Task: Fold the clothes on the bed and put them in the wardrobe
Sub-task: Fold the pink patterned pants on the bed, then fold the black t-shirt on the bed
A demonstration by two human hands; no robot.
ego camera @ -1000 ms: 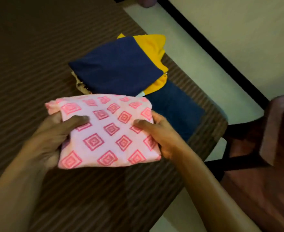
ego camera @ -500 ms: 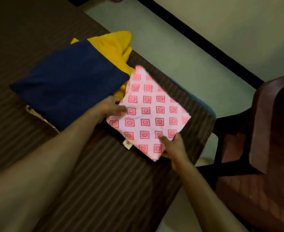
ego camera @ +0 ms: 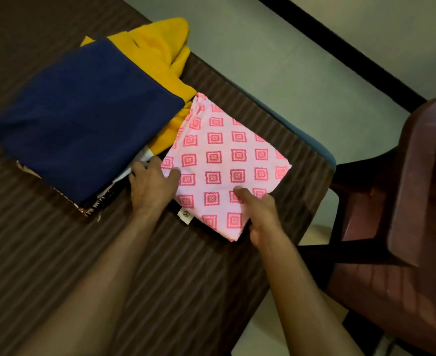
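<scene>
A folded pink cloth with red square patterns (ego camera: 224,160) lies near the corner of the brown striped bed (ego camera: 160,265). My left hand (ego camera: 152,186) holds its left edge, thumb on top. My right hand (ego camera: 259,214) grips its near corner, thumb on top and fingers underneath. To the left sits a pile of folded clothes: a navy blue garment (ego camera: 83,119) on top, a yellow one (ego camera: 160,55) beneath it, and patterned fabric peeking out at the bottom. A small white tag (ego camera: 185,216) sticks out under the pink cloth.
A dark red plastic chair (ego camera: 404,227) stands close to the bed's right corner. Pale floor (ego camera: 289,60) runs along the bed's far side, bounded by a black skirting line and a wall. The wardrobe is out of view.
One second ago I held the pink cloth in the air before me. I have set it on the bed beside the navy and yellow pile, and both hands stay on it.
</scene>
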